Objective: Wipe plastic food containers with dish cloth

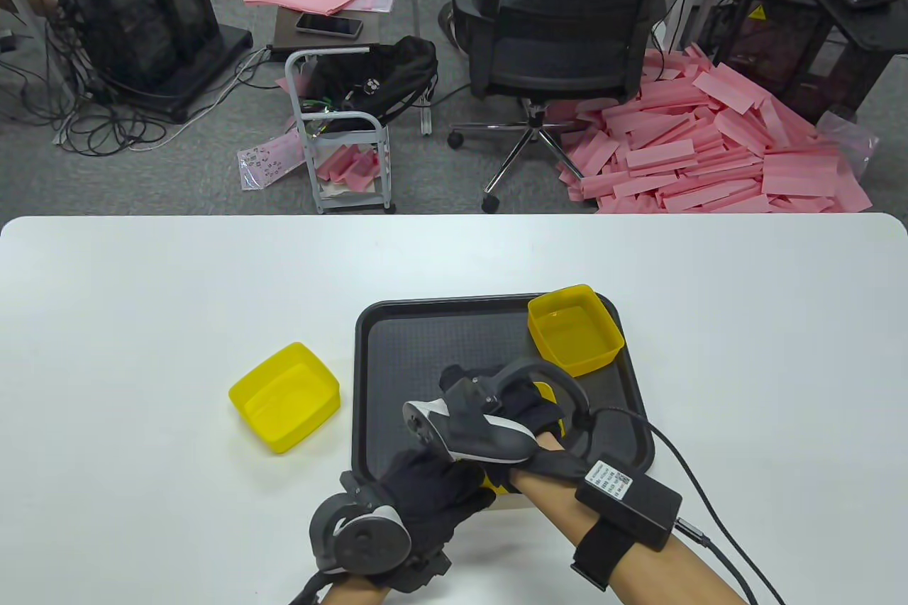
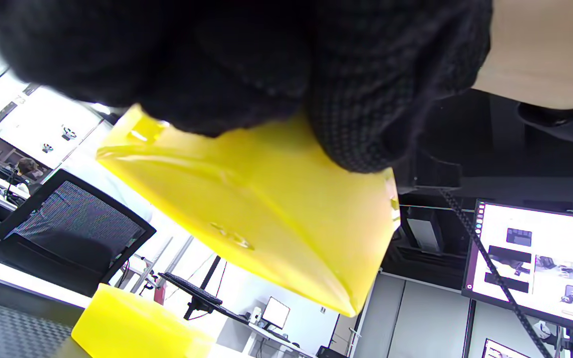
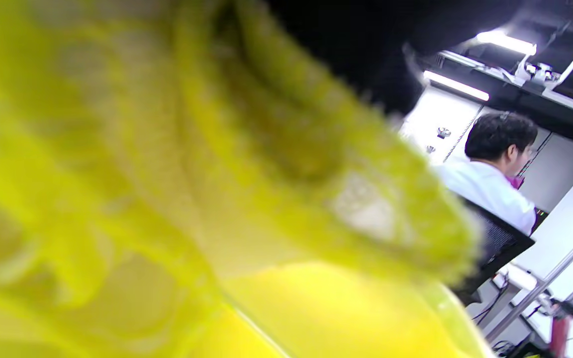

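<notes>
— What have you got in your left hand (image 1: 425, 491)?

— A yellow plastic container (image 2: 276, 219). My gloved fingers (image 2: 366, 114) are curled over its rim and wall, clamped on it, and I hold it tilted above the near edge of the black tray (image 1: 397, 378). From the table view it is almost wholly hidden under my two hands; only slivers of yellow show there.

— And the right hand (image 1: 525, 413)?

— It lies across the left one, over the tray, the tracker on its back uppermost. The right wrist view is filled with a blurred yellow dish cloth (image 3: 167, 164), bunched up right against the camera, with smooth yellow plastic below it. I cannot tell how my right fingers lie on the cloth; they are not visible in any view.

— Where are the other containers?

— One yellow container (image 1: 576, 328) stands upright, mouth up, in the tray's far right corner. Another (image 1: 284, 398) sits on the white worktop (image 1: 142, 321), just left of the tray, also mouth up.

— Anything past the worktop?

— An office chair (image 1: 560, 16), a small cart (image 1: 340, 137) and a heap of pink foam strips (image 1: 716, 144) on the floor.
</notes>
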Available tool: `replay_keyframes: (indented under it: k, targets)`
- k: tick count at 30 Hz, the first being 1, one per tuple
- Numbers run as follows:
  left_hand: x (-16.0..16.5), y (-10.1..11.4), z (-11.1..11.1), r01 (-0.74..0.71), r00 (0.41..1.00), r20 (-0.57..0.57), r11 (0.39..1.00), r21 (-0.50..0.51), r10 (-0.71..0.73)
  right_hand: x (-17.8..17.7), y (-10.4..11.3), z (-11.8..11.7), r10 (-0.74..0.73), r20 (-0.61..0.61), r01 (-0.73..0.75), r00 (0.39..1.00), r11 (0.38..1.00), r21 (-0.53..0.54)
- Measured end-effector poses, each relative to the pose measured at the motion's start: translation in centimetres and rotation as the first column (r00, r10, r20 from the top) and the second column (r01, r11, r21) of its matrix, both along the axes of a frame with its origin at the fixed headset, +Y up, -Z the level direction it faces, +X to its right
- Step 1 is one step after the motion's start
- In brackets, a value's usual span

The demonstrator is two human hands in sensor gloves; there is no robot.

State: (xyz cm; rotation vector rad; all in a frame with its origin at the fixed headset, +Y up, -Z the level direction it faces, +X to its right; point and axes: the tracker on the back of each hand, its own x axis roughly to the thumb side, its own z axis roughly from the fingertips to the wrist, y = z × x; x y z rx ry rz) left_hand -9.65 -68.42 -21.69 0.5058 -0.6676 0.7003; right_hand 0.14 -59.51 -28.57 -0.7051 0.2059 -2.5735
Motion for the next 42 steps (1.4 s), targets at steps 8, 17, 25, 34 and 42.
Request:
replay_keyframes:
  k: [8, 17, 25, 34, 42]
  targets:
    - [-0.6, 0.1, -0.1, -0.013, 1.0, -0.025, 1.0, 0.007, 0.013, 0.5, -0.6, -0.6, 0.173, 0.032, -0.175, 0.984, 0.982, 0.068]
    - [-0.9, 0.1, -0.2, -0.015, 0.994, -0.111, 1.0, 0.018, 0.017, 2.0, -0.7, 0.3, 0.301, 0.035, -0.301, 0.953, 0.954, -0.008]
    - [-0.6, -0.2, -0.1, -0.001, 0.994, -0.108, 0.999, 0.034, 0.005, 2.3, -1.3, -0.4, 0.3, 0.113, -0.218, 0.947, 0.86, -0.462]
    - [-0.3, -0.3, 0.0, -0.039, 0.997, -0.066, 0.999, 0.011, 0.04, 4.9, -1.9, -3.5, 0.154, 0.447, 0.301, 0.881, 0.547, -0.781]
    - [0.2, -0.4, 0.1, -0.03, 0.996, -0.081, 0.999, 0.016, 0.032, 6.8, -2.9, -4.6, -0.124, 0.627, 0.627, 0.769, 0.333, -0.704]
